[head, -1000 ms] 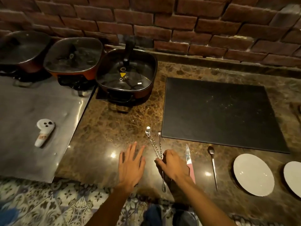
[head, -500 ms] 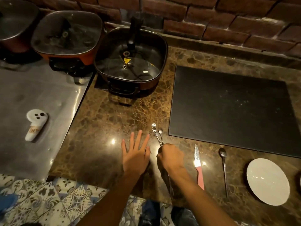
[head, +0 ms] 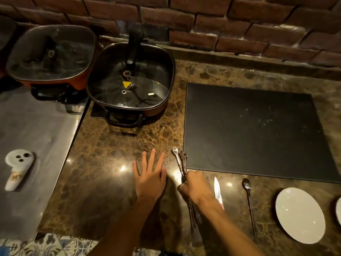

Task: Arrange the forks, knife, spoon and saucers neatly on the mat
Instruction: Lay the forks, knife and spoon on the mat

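Note:
A black mat (head: 254, 130) lies on the brown marble counter. My right hand (head: 196, 187) is shut on two metal forks (head: 180, 163), handles pointing away, tines toward the counter's front edge. My left hand (head: 149, 174) rests flat and open on the counter just left of them. Right of my right hand lie a pink-handled knife (head: 217, 191) and a spoon (head: 249, 200), both in front of the mat. A white saucer (head: 299, 215) sits further right, and a second saucer (head: 338, 209) is cut off by the right edge.
Two lidded electric pans (head: 129, 84) (head: 49, 56) stand at the back left. A white controller (head: 16, 169) lies on the steel surface (head: 36, 130) at left. A brick wall (head: 221, 21) runs behind the counter. Patterned floor tiles show below the front edge.
My right hand has closed around the forks and gathered them together. The view has shifted, bringing the counter closer. My left hand stays flat.

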Available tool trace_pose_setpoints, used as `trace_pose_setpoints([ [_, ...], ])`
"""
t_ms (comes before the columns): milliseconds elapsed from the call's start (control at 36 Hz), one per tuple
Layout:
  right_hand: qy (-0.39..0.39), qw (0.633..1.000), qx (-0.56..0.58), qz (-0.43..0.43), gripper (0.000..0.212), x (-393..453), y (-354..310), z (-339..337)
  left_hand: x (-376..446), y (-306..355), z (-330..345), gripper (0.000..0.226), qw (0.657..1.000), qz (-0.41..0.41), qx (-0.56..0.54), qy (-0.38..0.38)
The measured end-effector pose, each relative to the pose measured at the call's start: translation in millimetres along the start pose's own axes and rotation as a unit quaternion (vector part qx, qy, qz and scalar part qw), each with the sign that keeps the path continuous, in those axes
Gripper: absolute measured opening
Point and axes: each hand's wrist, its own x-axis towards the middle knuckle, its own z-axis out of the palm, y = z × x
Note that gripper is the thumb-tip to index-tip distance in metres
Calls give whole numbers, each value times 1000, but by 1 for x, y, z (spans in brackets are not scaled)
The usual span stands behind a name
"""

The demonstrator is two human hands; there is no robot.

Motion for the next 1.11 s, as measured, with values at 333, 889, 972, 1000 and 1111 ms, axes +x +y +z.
trace_pose_setpoints([
  [333,60,988,118,78,35,81,25,-83,100,54,6,50,998,46,-25,32],
  [889,122,962,230,80,27,147,28,-124,120,54,16,54,998,34,-40,-45],
  [972,120,962,232,86,28,126,42,-114,120,53,16,55,997,38,-39,-47],
  [1000,116,960,237,89,26,118,47,-109,120,53,16,55,997,38,-38,-47],
  [1111,115,955,252,105,21,81,76,-85,119,51,19,56,998,44,-33,-31],
])
